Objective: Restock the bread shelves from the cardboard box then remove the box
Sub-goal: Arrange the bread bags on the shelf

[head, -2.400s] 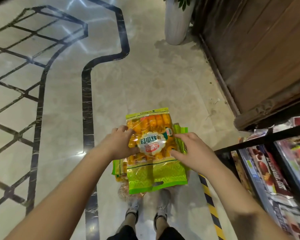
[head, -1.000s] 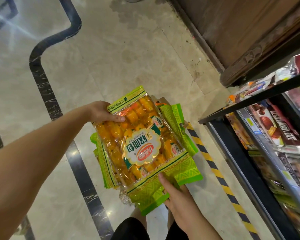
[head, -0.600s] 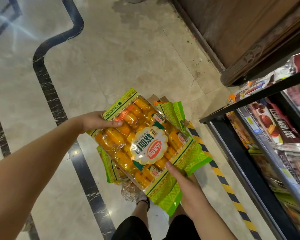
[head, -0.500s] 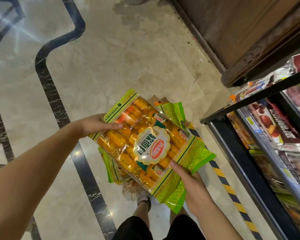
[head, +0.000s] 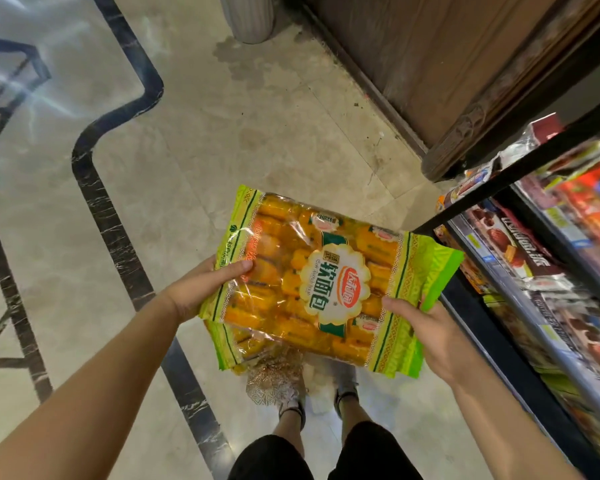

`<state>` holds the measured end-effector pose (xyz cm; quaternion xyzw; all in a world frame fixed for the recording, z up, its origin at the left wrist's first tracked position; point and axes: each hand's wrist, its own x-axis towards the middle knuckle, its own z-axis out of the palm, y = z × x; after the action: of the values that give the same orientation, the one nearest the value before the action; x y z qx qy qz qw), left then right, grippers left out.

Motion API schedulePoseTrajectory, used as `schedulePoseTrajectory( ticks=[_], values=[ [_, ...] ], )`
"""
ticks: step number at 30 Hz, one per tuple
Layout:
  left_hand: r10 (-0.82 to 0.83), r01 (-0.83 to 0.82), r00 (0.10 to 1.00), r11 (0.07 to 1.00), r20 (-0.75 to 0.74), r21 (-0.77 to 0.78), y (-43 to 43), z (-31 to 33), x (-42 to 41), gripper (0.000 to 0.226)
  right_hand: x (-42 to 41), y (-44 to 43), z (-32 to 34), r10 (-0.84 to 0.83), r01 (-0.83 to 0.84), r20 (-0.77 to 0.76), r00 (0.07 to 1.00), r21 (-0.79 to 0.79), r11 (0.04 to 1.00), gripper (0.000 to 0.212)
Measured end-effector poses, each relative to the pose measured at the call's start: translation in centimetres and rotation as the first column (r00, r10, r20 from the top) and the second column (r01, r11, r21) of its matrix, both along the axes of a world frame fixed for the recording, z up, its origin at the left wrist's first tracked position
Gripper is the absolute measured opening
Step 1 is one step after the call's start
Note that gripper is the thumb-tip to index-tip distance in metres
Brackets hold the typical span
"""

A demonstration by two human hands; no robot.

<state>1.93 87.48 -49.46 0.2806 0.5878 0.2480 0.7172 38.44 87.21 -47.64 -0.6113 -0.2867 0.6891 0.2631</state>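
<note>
1. Head view: holding the bread pack [head: 326,282] flat in the air, its right corner reaching just beside the black shelf rack [head: 492,183].
2. Clamping the pack's far-from-rack edge with the left grip [head: 201,289], thumb lying on top.
3. Pinching the edge nearest the rack with the right grip [head: 437,337].
4. Showing more green packs [head: 227,348] below the held one, left of the rack; touching or apart, cannot tell.
5. Standing on the marble floor [head: 222,133] left of the rack, beside its packaged goods [head: 520,244].
</note>
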Motion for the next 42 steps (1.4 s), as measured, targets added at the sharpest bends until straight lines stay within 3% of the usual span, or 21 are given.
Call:
schedulePoseTrajectory(
  ticks=[2, 4, 8, 11, 12, 15, 17, 19, 21, 25, 30, 33, 37, 42],
  values=[
    [0.020, -0.021, 1.000, 0.999, 0.015, 0.034, -0.1, 1.2, 1.7, 0.105, 1.7, 0.6, 1.5, 0.011, -0.011, 0.000, 1.000, 0.026, 1.000, 0.043],
    [0.034, -0.035, 0.999, 0.997, 0.007, 0.069, -0.1, 2.2, 3.3, 0.102, 3.4, 0.8, 2.8, 0.010, -0.011, 0.027, 1.000, 0.022, 1.000, 0.035],
    [0.037, -0.032, 0.999, 0.991, -0.037, 0.128, 0.7, 4.7, 6.3, 0.104, 5.9, 0.6, 5.1, -0.036, 0.034, 0.029, 0.999, 0.069, 0.997, 0.042],
    [0.014, -0.001, 0.997, 0.984, -0.070, 0.179, 1.5, 6.6, 8.5, 0.103, 7.5, 0.3, 6.8, -0.060, 0.053, 0.047, 0.997, 0.135, 0.989, 0.082],
    [0.007, 0.008, 0.997, 0.981, -0.075, 0.194, 1.8, 7.2, 9.2, 0.100, 8.2, 0.1, 7.3, -0.063, 0.054, 0.055, 0.997, 0.152, 0.987, 0.079],
    [-0.033, 0.049, 0.996, 0.979, -0.083, 0.198, 2.5, 8.5, 11.4, 0.072, 10.4, -0.7, 8.2, -0.098, 0.085, 0.065, 0.993, 0.182, 0.980, 0.052],
    [-0.097, 0.111, 0.992, 0.976, -0.080, 0.189, 2.7, 9.1, 13.0, 0.048, 11.9, -1.7, 8.7, -0.137, 0.116, 0.105, 0.985, 0.186, 0.976, 0.052],
    [-0.163, 0.179, 0.981, 0.967, -0.102, 0.178, 2.8, 9.3, 14.5, 0.041, 13.4, -3.3, 9.2, -0.185, 0.157, 0.137, 0.973, 0.188, 0.969, 0.050],
    [-0.232, 0.246, 0.968, 0.954, -0.098, 0.171, 2.7, 9.2, 15.9, 0.042, 14.6, -5.5, 9.7, -0.238, 0.202, 0.167, 0.957, 0.204, 0.958, 0.044],
    [-0.355, 0.361, 0.933, 0.915, -0.063, 0.182, 2.1, 8.0, 18.8, 0.069, 16.4, -11.4, 10.0, -0.355, 0.303, 0.216, 0.910, 0.238, 0.923, 0.040],
    [-0.529, 0.519, 0.848, 0.835, 0.010, 0.181, -0.4, 7.5, 23.5, 0.059, 17.9, -19.6, 9.7, -0.515, 0.476, 0.234, 0.825, 0.203, 0.855, 0.044],
    [-0.599, 0.588, 0.801, 0.784, -0.004, 0.201, -2.6, 7.9, 27.2, 0.087, 19.1, -24.4, 9.9, -0.582, 0.547, 0.254, 0.772, 0.201, 0.813, 0.046],
    [-0.679, 0.660, 0.734, 0.723, 0.031, 0.203, -5.3, 8.0, 31.4, 0.047, 21.0, -29.4, 10.6, -0.636, 0.608, 0.303, 0.710, 0.193, 0.770, 0.042],
    [-0.721, 0.708, 0.693, 0.676, -0.015, 0.203, -7.8, 6.9, 35.6, 0.052, 24.3, -33.1, 9.8, -0.656, 0.629, 0.325, 0.682, 0.198, 0.752, 0.032]
  ],
)
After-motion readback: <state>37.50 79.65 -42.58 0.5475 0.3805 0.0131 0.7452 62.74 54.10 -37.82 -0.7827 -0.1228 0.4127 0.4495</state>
